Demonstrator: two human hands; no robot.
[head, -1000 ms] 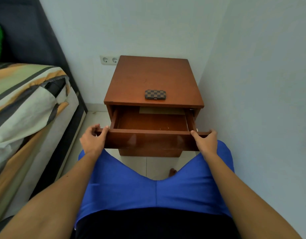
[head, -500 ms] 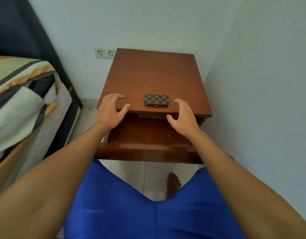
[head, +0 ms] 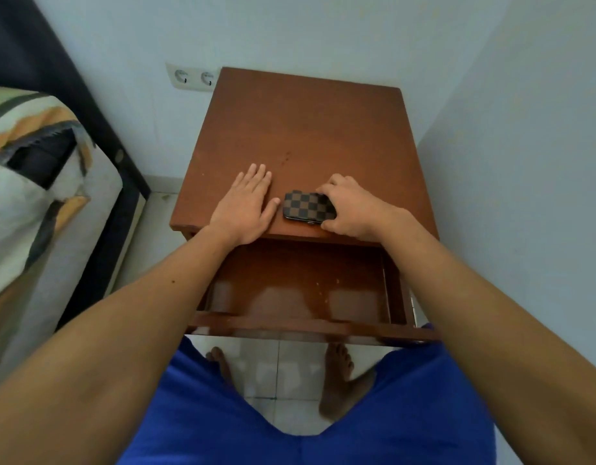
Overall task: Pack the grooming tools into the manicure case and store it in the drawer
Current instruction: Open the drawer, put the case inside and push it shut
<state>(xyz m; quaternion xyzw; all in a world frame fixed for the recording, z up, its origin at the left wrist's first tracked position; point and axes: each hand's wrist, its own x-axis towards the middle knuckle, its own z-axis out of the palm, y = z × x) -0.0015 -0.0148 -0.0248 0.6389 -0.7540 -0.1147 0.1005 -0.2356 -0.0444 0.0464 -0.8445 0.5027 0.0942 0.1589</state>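
The closed, brown checkered manicure case (head: 306,205) lies near the front edge of the wooden nightstand top (head: 303,129). My right hand (head: 352,209) curls around its right end, fingers on the far side and thumb at the near edge. My left hand (head: 247,204) rests flat on the wood just left of the case, fingers spread, holding nothing. Below the top, the drawer (head: 300,290) stands pulled out toward me, and its glossy bottom shows nothing inside. No loose grooming tools are visible.
A bed (head: 38,203) with a striped cover and dark frame stands to the left. A double wall socket (head: 192,77) is behind the nightstand. The wall (head: 524,162) runs close along the right. My bare feet (head: 336,380) stand on white tiles under the drawer front.
Both hands left the drawer front and rose to the nightstand top. My right hand closed around the case's right end and my left hand laid flat beside it. The camera leaned in closer.
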